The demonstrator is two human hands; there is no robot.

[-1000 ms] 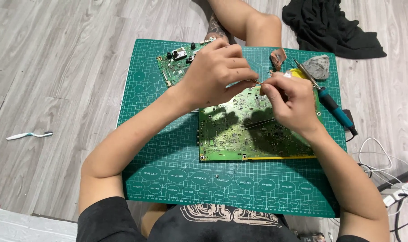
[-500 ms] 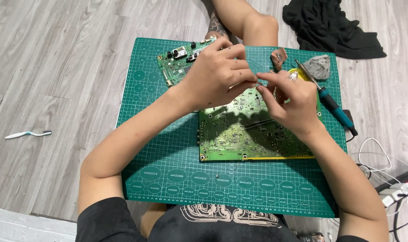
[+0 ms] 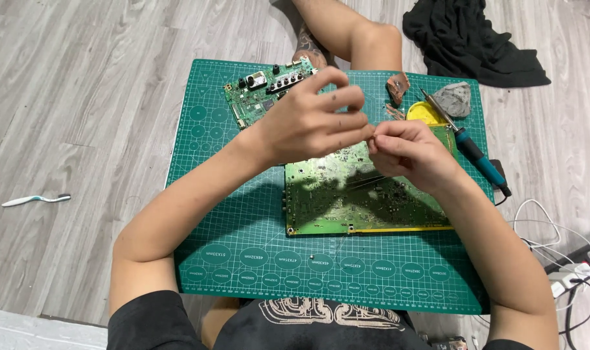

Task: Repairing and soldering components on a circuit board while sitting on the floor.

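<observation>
Both hands' grips, left hand and right hand, pinch something tiny, unidentifiable; circuit board lies at 6 o'clock beneath.

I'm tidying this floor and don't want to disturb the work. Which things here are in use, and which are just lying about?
In use:
left hand and right hand, fingertips together above the large circuit board
green cutting mat
soldering iron

Lying about:
toothbrush
black cloth
white cables
small circuit board, untouched
</observation>
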